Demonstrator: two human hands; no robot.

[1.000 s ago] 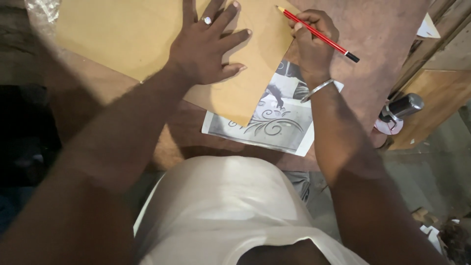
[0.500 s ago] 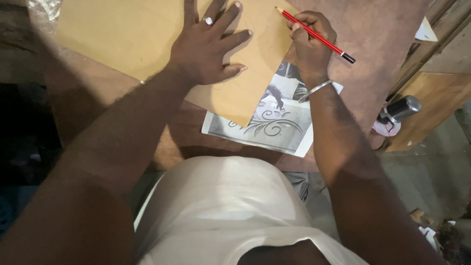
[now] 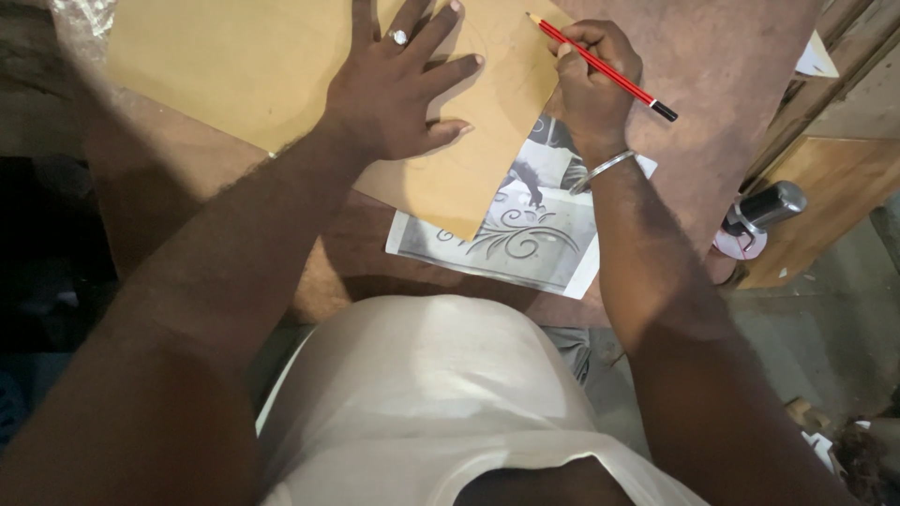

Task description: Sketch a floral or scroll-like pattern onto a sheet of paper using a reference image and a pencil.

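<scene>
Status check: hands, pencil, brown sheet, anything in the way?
Left hand flat on brown sheet. Right hand grips red pencil, tip at sheet edge. Printed scroll pattern underneath, partly covered.

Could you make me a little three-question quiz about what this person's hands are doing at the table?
1. True or false: the left hand lies flat on the tan sheet.
2. Which hand holds the red pencil? A) left B) right C) neither
3. Fill in: the printed picture with the scroll pattern lies partly ____ the tan sheet.

Key: 1 true. 2 B, the right hand has its grip on it. 3 under.
</scene>
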